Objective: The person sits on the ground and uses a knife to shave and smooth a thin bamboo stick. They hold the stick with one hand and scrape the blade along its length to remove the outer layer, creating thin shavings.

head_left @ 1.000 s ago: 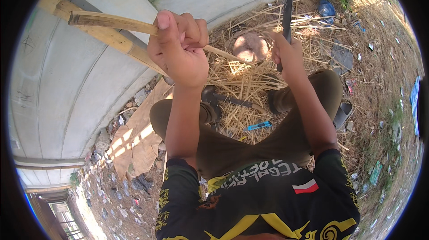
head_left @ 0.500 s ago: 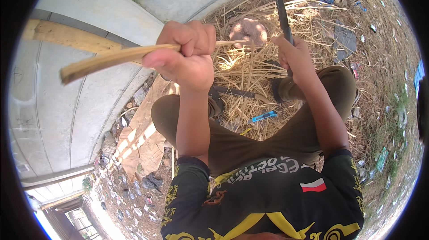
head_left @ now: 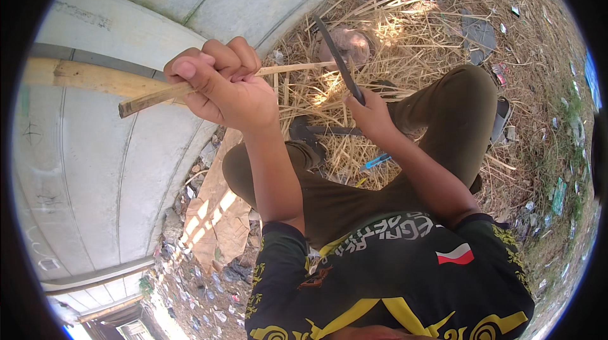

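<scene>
My left hand (head_left: 221, 86) is closed around a long split strip of pale wood, perhaps bamboo (head_left: 147, 100), held well out to the left. The strip's thin end points right, toward the ground litter. In my right hand (head_left: 373, 117) is a long dark-bladed knife, like a machete (head_left: 341, 58), its blade slanting up and to the left. The blade is by the strip's thin end; whether they touch I cannot tell. Beyond the blade lies a round brownish block (head_left: 356, 47), stone or wood.
Pale shavings and strips (head_left: 386, 55) cover the ground. Between my legs lie a blue cutter (head_left: 378, 161) and another dark-bladed tool (head_left: 335, 131). A grey concrete wall (head_left: 88, 169) with a wooden plank (head_left: 95, 77) stands at left, with flattened cardboard (head_left: 212, 232) below it.
My left hand has moved left with the strip. My right hand has come left and nearer, tilting the knife from nearly upright to leaning left by the strip's end.
</scene>
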{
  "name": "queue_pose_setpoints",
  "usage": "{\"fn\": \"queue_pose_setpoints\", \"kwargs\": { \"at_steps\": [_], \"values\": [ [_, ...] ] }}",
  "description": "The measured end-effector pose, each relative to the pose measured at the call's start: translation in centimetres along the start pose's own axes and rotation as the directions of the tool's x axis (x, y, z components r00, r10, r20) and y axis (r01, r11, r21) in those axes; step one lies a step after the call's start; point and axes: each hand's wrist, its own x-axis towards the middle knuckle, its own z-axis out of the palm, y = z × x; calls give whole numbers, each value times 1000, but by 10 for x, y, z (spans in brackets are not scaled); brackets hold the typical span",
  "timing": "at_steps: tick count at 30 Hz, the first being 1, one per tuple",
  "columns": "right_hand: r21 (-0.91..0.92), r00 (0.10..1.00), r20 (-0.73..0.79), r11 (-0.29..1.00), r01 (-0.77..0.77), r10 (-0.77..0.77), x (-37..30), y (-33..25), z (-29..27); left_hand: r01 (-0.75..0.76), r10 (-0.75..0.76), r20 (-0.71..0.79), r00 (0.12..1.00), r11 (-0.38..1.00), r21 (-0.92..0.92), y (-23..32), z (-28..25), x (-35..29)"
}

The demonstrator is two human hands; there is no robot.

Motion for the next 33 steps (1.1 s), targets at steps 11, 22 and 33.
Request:
{"fn": "queue_pose_setpoints", "kwargs": {
  "at_steps": [11,22,33],
  "values": [
    [118,908,-96,901,418,-409,-15,-20,16,227,-174,188,967,922,-312,6,-42,19],
    [16,951,-17,951,309,-309,13,-2,15,381,-244,370,897,851,-362,9,-51,22],
    [-29,999,21,999,40,-39,36,38,22,392,-306,267,914,837,-382,6,-69,29]
  ]
}}
